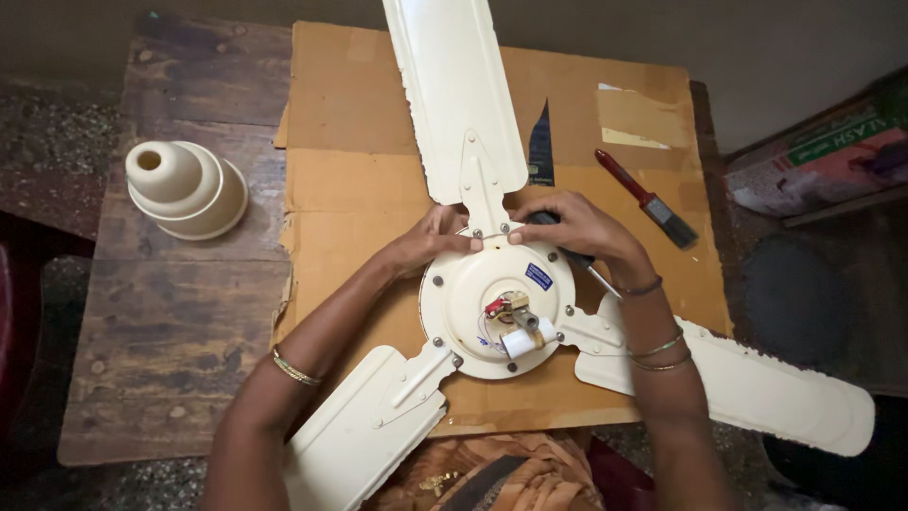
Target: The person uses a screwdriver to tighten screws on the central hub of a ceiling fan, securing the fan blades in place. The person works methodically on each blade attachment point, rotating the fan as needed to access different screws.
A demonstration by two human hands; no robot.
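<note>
We see a cream ceiling fan (498,301) lying upside down on a sheet of brown cardboard (359,199) that covers part of a worn wooden table (180,312). Its round motor housing (463,303) sits near the middle of the cardboard, with a short shaft and red and white wiring showing at the centre. Three blades radiate from it: the far blade (454,85) points away from us, one runs toward the lower left, and one toward the lower right, past the cardboard edge.

Our left hand (430,241) rests on the housing rim just left of the far blade's bracket (480,194), its fingers curled and pressing against the bracket's base rather than wrapping anything. Our right hand (572,227) is on the other side of the bracket, thumb tip pushed against the rim. Its fingers are curled around the dark handle of a screwdriver (572,255), whose thin shaft pokes out below the palm toward the wrist. The two thumbs nearly meet at the bracket's foot.

A paintbrush (648,201) with a red handle lies on the cardboard just right of the right hand. A cream fan canopy cup (184,187) stands on the bare table, well apart to the left.
</note>
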